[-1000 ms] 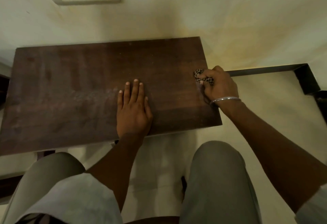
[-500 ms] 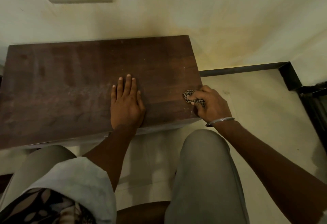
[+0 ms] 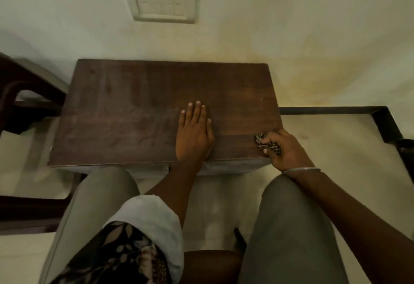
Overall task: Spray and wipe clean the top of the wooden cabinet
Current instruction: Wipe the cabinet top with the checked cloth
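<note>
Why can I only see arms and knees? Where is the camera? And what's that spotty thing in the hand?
The camera sits on the person's head and looks down, so you see only their own arms and knees. There is no machine here, just two bare hands. The left hand lies flat, fingers straight, on the wooden cabinet top. The right hand grips a small checked cloth, bunched up, at the top's near right corner. That cloth is for wiping. On the wall behind is a switch plate.
</note>
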